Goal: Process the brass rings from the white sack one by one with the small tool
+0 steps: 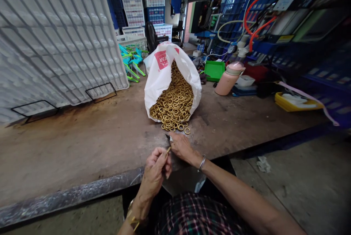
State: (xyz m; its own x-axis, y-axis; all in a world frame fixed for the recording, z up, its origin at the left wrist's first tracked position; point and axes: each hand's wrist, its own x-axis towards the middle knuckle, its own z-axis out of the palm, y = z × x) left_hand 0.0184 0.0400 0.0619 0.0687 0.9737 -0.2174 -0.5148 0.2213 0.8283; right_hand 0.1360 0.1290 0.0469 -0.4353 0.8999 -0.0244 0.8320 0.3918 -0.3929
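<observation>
My left hand (156,171) is closed in a pinch on a brass ring (168,150), seen edge-on, at the near edge of the worn brown table (82,143). My right hand (182,148) is closed round a small dark tool (168,137) whose tip points toward the ring. Just beyond my hands lies a white plastic bag (161,74) on its side, with several brass rings (174,105) spilling out of its mouth onto the table.
A large white plastic crate (55,33) stands at the left. A pink flask (229,77), a green tray (214,70) and a yellow tray (296,102) sit at the right. Stacked crates and teal hangers stand behind. Concrete floor lies below right.
</observation>
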